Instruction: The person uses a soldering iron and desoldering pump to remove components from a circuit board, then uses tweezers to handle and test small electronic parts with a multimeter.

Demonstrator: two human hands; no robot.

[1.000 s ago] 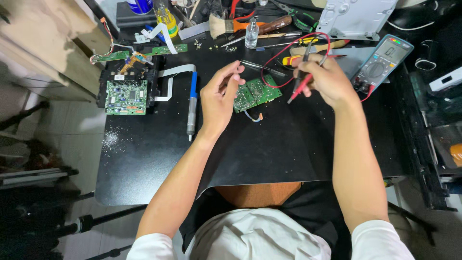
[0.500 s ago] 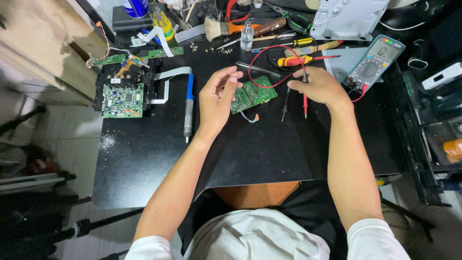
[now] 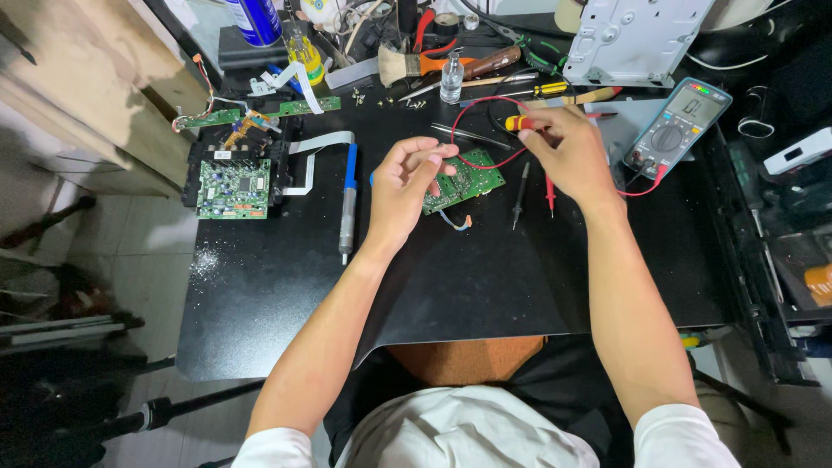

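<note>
Short white sleeves, bare forearms

Blue-handled soldering iron (image 3: 347, 198), second green circuit board (image 3: 232, 188), brush (image 3: 407, 65), small clear bottle (image 3: 451, 80), blue can (image 3: 257, 19).

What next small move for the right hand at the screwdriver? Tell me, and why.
Probably close the right hand on the yellow-handled screwdriver and lift it. Its fingertips are at the handle, both probes lie on the black mat unheld, and the left hand rests on the green circuit board.

Black workbench mat (image 3: 485, 286) with circuit boards (image 3: 232, 186), soldering iron (image 3: 347, 204), multimeter (image 3: 678, 128).
</note>
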